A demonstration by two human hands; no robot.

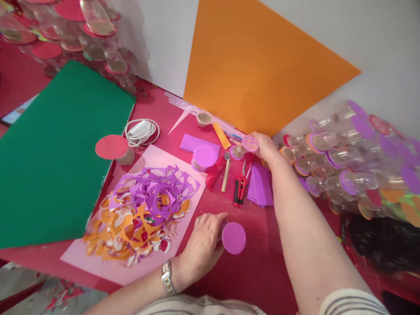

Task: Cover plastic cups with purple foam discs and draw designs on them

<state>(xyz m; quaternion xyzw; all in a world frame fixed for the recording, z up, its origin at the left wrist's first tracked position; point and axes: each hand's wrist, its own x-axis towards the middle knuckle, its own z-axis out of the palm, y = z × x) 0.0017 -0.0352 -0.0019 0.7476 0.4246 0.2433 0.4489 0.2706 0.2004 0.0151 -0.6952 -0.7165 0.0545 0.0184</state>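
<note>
A red table spans the middle of the frame. On it, left of centre, lies a pink sheet, a white cable above. Near the centre lie a purple card, a wooden-handled tool, pruners and purple sheets; higher, an orange strip and a cup.

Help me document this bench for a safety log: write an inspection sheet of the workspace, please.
Surface: red tabletop, visible between items.
Work items: purple-topped piece in the left hand; clear piece at the right hand; purple paper stack, red-handled snips and wooden-handled tool nearby.
Clutter: paper scraps, purple and orange, heaped on a pink sheet.
Hands: left holds its piece; right is extended, fingers partly hidden, grip unclear.
Cables: white cable, coiled beside the green board.
Surroundings: orange panel before a white backdrop; disc-ended pieces stacked at right and upper left.
</note>
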